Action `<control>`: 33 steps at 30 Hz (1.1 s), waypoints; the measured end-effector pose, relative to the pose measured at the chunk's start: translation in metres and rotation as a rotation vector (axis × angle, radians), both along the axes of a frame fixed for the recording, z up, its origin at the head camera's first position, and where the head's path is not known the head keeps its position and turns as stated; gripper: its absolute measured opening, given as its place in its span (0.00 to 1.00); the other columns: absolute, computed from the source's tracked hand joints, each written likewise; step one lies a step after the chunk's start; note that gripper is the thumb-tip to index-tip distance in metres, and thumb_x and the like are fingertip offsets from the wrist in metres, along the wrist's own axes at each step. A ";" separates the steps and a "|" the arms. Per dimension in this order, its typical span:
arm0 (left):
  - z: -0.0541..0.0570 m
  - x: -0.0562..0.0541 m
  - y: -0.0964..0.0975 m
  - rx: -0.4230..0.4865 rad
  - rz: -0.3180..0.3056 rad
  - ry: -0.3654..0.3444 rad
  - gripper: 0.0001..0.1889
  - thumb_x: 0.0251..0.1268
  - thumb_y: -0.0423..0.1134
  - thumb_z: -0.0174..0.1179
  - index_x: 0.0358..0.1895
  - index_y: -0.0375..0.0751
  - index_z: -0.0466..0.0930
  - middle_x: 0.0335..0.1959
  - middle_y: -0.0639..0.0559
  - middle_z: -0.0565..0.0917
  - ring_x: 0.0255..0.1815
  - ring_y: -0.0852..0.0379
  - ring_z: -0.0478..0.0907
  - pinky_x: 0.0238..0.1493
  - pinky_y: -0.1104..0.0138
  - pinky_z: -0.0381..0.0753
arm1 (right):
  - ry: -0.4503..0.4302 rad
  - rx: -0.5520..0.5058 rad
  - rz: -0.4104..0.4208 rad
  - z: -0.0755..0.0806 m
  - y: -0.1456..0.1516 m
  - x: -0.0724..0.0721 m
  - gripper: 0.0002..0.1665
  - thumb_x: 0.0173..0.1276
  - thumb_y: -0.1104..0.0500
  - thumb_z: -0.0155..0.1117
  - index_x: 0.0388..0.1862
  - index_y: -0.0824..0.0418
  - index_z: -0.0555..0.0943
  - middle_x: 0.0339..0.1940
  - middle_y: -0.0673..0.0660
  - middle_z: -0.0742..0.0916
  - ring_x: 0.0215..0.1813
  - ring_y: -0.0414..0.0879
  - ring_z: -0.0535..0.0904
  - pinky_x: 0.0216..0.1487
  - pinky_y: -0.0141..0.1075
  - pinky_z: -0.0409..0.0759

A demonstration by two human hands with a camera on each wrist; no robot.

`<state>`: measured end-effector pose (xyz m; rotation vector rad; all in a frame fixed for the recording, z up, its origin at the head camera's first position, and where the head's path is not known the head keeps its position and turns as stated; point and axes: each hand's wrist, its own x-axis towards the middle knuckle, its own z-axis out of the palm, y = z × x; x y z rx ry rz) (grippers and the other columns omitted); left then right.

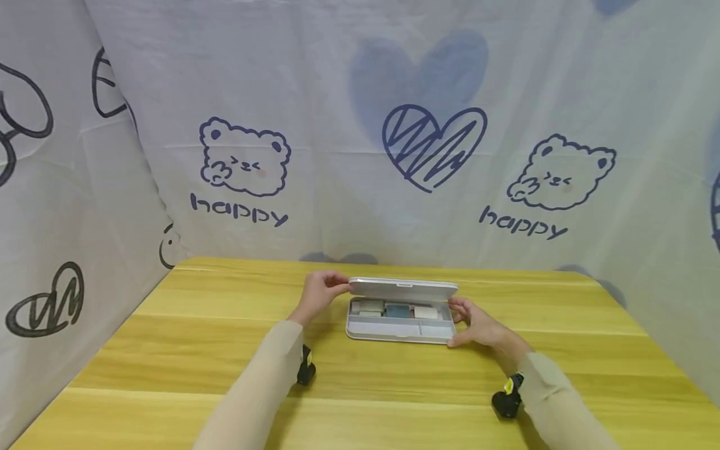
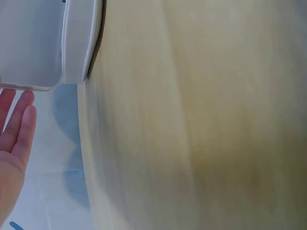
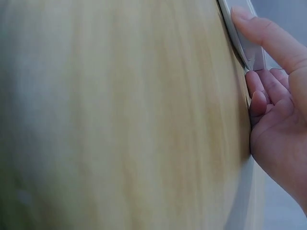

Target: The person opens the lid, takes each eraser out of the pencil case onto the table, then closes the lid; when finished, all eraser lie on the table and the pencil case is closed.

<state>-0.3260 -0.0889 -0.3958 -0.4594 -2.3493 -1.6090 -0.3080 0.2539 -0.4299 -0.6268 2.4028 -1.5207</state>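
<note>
A white pencil case (image 1: 382, 330) lies on the table, its hinged lid (image 1: 402, 289) raised along the far side. Thumb and fingers of my left hand (image 1: 320, 290) pinch the lid's left end; in the left wrist view the fingertips (image 2: 27, 98) sit right at the lid's edge. My right hand (image 1: 475, 325) grips the case's right end, with the thumb (image 3: 261, 29) on the front corner and the other fingers around the side. Inside the back compartment lie several small blocks, among them a blue-grey block (image 1: 397, 310) and a white block (image 1: 425, 312).
The yellow wood-grain table (image 1: 394, 400) extends around the case on every side. Behind it hangs a white cloth (image 1: 337, 206) printed with hearts and bears, and another cloth (image 1: 50, 206) hangs at the left. Black wrist cameras (image 1: 508, 400) are strapped at both sleeves.
</note>
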 end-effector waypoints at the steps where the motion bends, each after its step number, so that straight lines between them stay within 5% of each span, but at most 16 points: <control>1: 0.000 -0.001 0.001 0.013 0.009 -0.017 0.05 0.47 0.26 0.64 0.30 0.28 0.80 0.28 0.41 0.82 0.28 0.52 0.79 0.31 0.69 0.77 | 0.003 -0.002 -0.002 0.000 0.000 0.000 0.53 0.42 0.69 0.73 0.62 0.78 0.50 0.62 0.76 0.62 0.47 0.52 0.65 0.51 0.44 0.61; 6: 0.001 -0.006 0.005 0.058 0.047 -0.063 0.05 0.49 0.26 0.63 0.31 0.27 0.80 0.29 0.41 0.82 0.29 0.52 0.78 0.31 0.70 0.75 | 0.004 -0.006 -0.013 0.001 0.002 0.000 0.51 0.42 0.69 0.73 0.60 0.77 0.52 0.60 0.74 0.64 0.47 0.53 0.64 0.51 0.43 0.61; 15: -0.003 -0.014 0.010 0.163 0.003 -0.176 0.07 0.57 0.27 0.58 0.33 0.23 0.75 0.31 0.33 0.80 0.30 0.47 0.78 0.32 0.58 0.79 | 0.009 -0.027 -0.010 0.001 0.001 0.001 0.49 0.41 0.71 0.73 0.59 0.78 0.54 0.56 0.73 0.67 0.47 0.53 0.64 0.50 0.41 0.61; 23: -0.004 -0.023 0.013 0.167 0.039 -0.252 0.06 0.56 0.27 0.58 0.35 0.25 0.77 0.32 0.37 0.81 0.28 0.49 0.79 0.31 0.61 0.79 | 0.006 -0.050 0.008 0.001 0.000 0.002 0.46 0.42 0.71 0.72 0.58 0.79 0.57 0.51 0.70 0.72 0.46 0.52 0.65 0.49 0.41 0.61; 28: -0.083 -0.096 0.002 0.238 -0.066 -0.237 0.09 0.53 0.36 0.64 0.33 0.33 0.81 0.26 0.43 0.81 0.21 0.51 0.80 0.21 0.65 0.79 | -0.019 -0.038 0.007 0.002 0.001 0.002 0.46 0.43 0.70 0.73 0.59 0.78 0.58 0.51 0.69 0.73 0.47 0.51 0.66 0.49 0.40 0.62; 30: -0.118 -0.127 -0.001 0.272 -0.051 -0.269 0.11 0.50 0.38 0.66 0.32 0.33 0.81 0.25 0.43 0.82 0.19 0.49 0.80 0.19 0.63 0.78 | -0.024 -0.040 0.015 0.002 0.001 0.002 0.47 0.44 0.69 0.73 0.59 0.79 0.58 0.51 0.69 0.73 0.47 0.51 0.66 0.47 0.39 0.64; 31: -0.123 -0.132 -0.001 0.277 -0.046 -0.277 0.11 0.50 0.38 0.66 0.33 0.32 0.81 0.25 0.43 0.82 0.19 0.48 0.80 0.19 0.63 0.78 | -0.026 -0.042 0.019 0.002 0.001 0.002 0.47 0.44 0.69 0.73 0.59 0.79 0.57 0.51 0.69 0.73 0.46 0.50 0.66 0.46 0.38 0.65; 33: -0.114 -0.124 0.002 0.268 -0.009 -0.305 0.11 0.50 0.38 0.66 0.33 0.33 0.82 0.25 0.42 0.82 0.19 0.48 0.80 0.20 0.62 0.78 | -0.029 -0.042 0.021 0.003 0.002 0.002 0.47 0.45 0.69 0.72 0.60 0.79 0.57 0.51 0.69 0.73 0.46 0.50 0.66 0.45 0.36 0.66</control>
